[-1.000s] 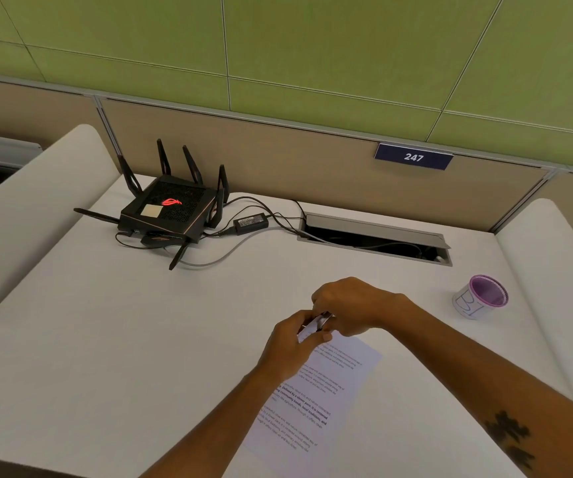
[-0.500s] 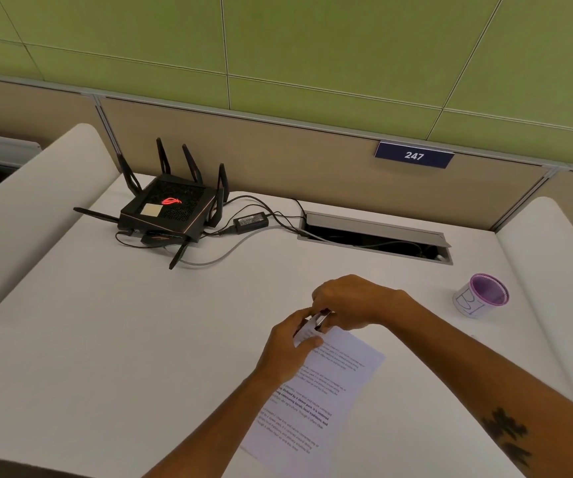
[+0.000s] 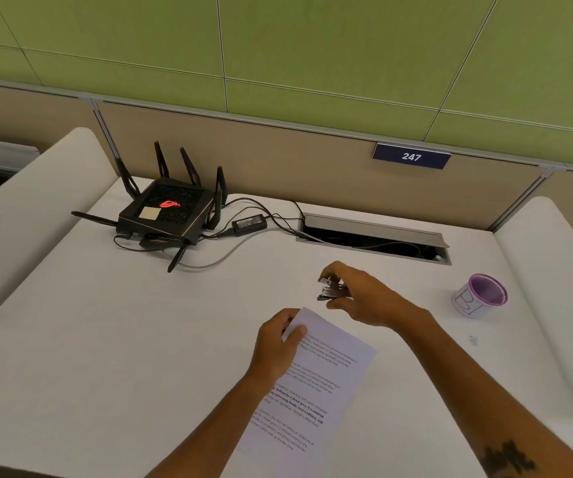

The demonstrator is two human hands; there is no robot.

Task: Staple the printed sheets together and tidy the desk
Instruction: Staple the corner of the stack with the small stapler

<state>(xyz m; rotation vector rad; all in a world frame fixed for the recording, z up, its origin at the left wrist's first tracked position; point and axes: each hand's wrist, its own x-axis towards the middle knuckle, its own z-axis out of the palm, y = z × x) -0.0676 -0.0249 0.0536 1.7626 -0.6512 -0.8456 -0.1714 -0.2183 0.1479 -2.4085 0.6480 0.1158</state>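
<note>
Nearby, right hand (image 3: 364, 298) fingers clamp the stapler (image 3: 332, 292), left hand (image 3: 278, 343) pinches the sheets (image 3: 319, 384), cup (image 3: 481, 296) well apart.

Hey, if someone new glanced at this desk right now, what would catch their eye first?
Probably the two hands at centre: the right hand holds a small stapler just beyond the printed sheets, which the left hand pinches. Next, the black router glowing red at back left.

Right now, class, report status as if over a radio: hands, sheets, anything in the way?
Left hand pinching the printed sheets at the top corner. Right hand holding the stapler, clear of the paper. Purple cup off right, nothing in the way.
</note>
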